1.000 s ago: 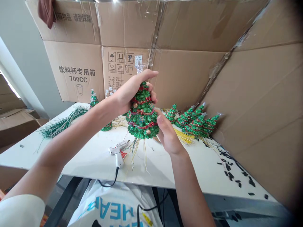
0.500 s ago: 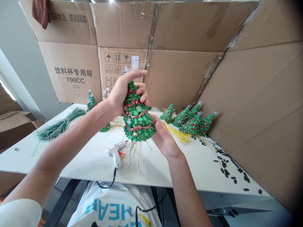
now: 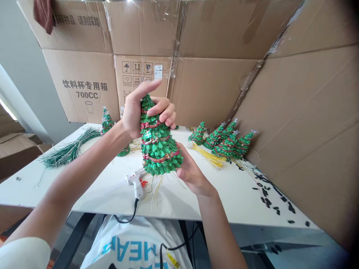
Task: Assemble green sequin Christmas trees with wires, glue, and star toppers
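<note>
A small green Christmas tree ornament (image 3: 158, 144), wound with red garlands, is held upright above the table, tilted slightly. My left hand (image 3: 143, 108) wraps round its upper part, thumb raised over the tip and fingers curled across the front. My right hand (image 3: 193, 173) grips the lower right edge of the tree, its fingers partly hidden behind it. Thin pale wires (image 3: 157, 190) hang from the underside of the base. Just below, a white glue gun (image 3: 137, 183) with a red-orange trigger rests on the table.
The white table (image 3: 106, 186) carries a bundle of green wires (image 3: 70, 149) at left and yellow wires (image 3: 209, 156) at right. Several finished-looking trees (image 3: 231, 144) stand at back right, beside scattered black bits (image 3: 267, 201). Cardboard walls (image 3: 213, 93) enclose the back and right side.
The tree has turned in my hands, showing another side of its decorations, and has shifted slightly left and down. My left fingers have closed further across its front.
</note>
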Demonstrator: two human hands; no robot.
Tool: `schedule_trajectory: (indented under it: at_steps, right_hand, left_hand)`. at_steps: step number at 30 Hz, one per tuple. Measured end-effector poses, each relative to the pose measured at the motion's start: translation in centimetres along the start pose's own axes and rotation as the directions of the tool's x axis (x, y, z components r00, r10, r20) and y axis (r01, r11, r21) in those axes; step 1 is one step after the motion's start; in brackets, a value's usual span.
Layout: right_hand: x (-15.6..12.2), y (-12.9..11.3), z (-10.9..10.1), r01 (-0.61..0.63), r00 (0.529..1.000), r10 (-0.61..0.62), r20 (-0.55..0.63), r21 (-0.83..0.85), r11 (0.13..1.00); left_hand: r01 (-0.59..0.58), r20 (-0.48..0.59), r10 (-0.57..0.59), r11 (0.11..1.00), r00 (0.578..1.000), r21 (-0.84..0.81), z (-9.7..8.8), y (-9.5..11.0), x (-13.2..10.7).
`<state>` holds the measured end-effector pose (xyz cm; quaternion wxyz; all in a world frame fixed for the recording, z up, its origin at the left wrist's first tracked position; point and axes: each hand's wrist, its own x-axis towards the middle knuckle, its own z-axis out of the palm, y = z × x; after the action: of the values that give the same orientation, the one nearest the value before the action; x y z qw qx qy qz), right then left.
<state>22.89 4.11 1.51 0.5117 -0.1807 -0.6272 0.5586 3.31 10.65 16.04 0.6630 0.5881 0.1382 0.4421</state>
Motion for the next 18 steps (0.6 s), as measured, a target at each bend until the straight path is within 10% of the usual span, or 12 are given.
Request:
schedule_trajectory:
  at_steps: [9,18]
  right_hand:
    - [-1.3,0.6,2.4,-0.007,0.997,-0.002,0.074,0.128,0.992]
    - [-1.3,0.7,4.3,0.194,0.947,-0.205,-0.248,-0.071,0.978]
  left_hand:
    - [-0.192,-0.048,0.191,0.981,0.98,-0.017,-1.7,-1.0,0.8]
    - [-0.202,0.048,0.198,0.976,0.979,0.079,-0.5,-0.5,0.8]
